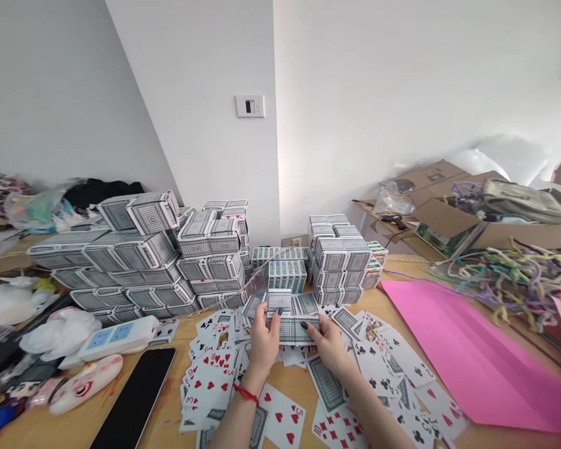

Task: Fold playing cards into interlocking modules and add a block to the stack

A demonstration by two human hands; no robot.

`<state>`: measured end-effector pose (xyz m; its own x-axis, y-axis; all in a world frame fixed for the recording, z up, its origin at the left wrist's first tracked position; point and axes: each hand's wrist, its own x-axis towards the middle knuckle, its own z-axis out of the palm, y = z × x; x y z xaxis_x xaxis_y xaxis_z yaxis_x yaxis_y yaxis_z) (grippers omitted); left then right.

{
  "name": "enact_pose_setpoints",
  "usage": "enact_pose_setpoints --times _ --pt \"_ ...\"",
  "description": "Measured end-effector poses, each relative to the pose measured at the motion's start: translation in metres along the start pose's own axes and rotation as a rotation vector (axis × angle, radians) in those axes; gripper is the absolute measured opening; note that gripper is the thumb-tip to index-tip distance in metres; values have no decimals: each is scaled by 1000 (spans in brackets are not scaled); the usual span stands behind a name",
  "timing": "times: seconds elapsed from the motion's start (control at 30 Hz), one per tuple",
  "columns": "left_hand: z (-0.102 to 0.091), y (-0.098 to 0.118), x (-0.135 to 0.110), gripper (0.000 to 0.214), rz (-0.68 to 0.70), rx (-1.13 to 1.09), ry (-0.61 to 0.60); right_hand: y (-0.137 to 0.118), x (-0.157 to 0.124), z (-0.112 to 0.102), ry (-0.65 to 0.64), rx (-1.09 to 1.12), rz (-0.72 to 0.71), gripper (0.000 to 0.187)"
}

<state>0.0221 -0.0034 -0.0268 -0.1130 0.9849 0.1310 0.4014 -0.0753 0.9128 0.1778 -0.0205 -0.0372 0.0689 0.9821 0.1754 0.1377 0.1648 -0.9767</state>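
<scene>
My left hand (264,340), with a red string at the wrist, pinches a face-down playing card (279,299), its dark-nailed thumb across the lower part. Below that card, grey-backed playing cards (290,329) lie sideways between my two hands. My right hand (331,344) grips their right end, thumb on top; the fingers underneath are hidden. Whether these cards are joined or folded together I cannot tell. Loose playing cards spread under and beside both hands, some face up, such as a five of hearts (283,415), others face down.
Blocks made of cards stand stacked at the left (140,259), and another stack (339,259) stands right of centre. Green card boxes (287,274) sit between. A black phone (133,399), a power strip (119,337), pink paper (477,355) and a pipe-cleaner pile (509,287) flank the cards.
</scene>
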Motion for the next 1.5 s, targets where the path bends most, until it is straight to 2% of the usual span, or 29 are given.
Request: enact_pose_setpoints --times 0.33,0.57,0.77,0.93,1.1,1.2,1.27,1.4,1.5 --pt "4 -10 4 40 97 0 88 -4 -6 8 -201 306 237 32" --pt "8 -10 2 33 115 -10 113 -12 -9 17 -202 358 216 30" --pt "13 -17 2 38 105 -39 106 -10 -8 14 -149 309 192 30" --pt "8 -15 2 41 13 -120 18 -4 -4 13 -116 331 201 37" --pt "-1 -1 5 34 -37 -257 24 -3 -1 5 41 435 230 53" --pt "-5 4 6 32 -117 -362 50 -1 3 -7 121 248 202 55" --pt "-6 4 7 34 -181 -453 45 2 7 -19 198 -4 155 51" --pt "-6 1 9 39 -287 -566 -7 11 15 -49 332 -559 56 31" --pt "-5 2 10 39 -316 -572 -13 18 19 -70 355 -866 88 34"
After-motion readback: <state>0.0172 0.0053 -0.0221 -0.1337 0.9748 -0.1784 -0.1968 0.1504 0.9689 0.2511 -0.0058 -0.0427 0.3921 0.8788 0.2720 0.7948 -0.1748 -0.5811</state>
